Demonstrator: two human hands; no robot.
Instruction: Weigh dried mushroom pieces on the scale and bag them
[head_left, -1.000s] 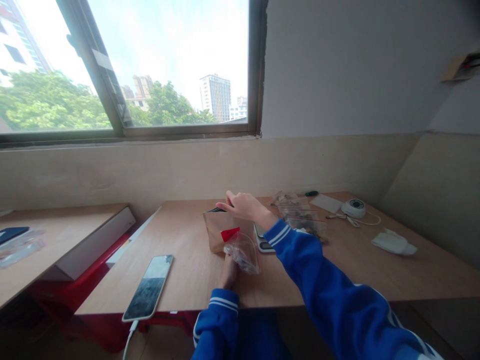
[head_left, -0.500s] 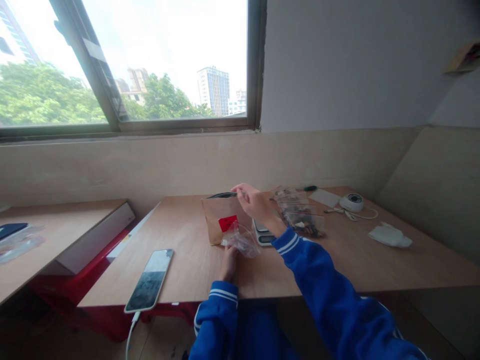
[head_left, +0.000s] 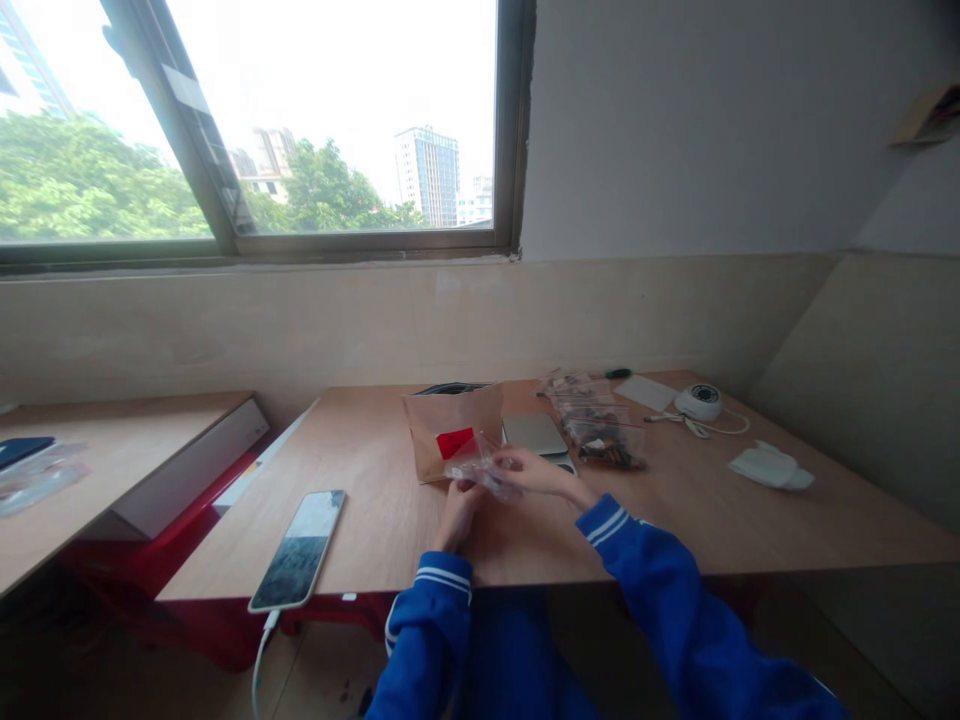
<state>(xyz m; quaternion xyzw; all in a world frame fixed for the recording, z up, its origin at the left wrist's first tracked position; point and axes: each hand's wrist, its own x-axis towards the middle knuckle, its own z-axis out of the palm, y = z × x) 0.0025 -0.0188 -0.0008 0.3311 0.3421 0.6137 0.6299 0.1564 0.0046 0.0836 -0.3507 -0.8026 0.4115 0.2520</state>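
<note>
A clear plastic bag is between my hands, in front of a brown paper bag with a red label. My left hand grips the clear bag from below, its fingers closed on the lower edge. From the right, my right hand has its fingers closed on the same bag's side. What the clear bag contains is too small to make out. A silver-topped kitchen scale stands just behind my right hand, its front partly hidden by that hand.
Several zip bags of small dark pieces lie right of the scale. Beyond are a green-handled tool, a white card, a white dome camera with its cable, and a crumpled white bag. A charging phone lies at the front left.
My right hand has come down from beside the paper bag's top to the clear bag, uncovering the scale's top. My left hand keeps its hold in nearly the same place.
</note>
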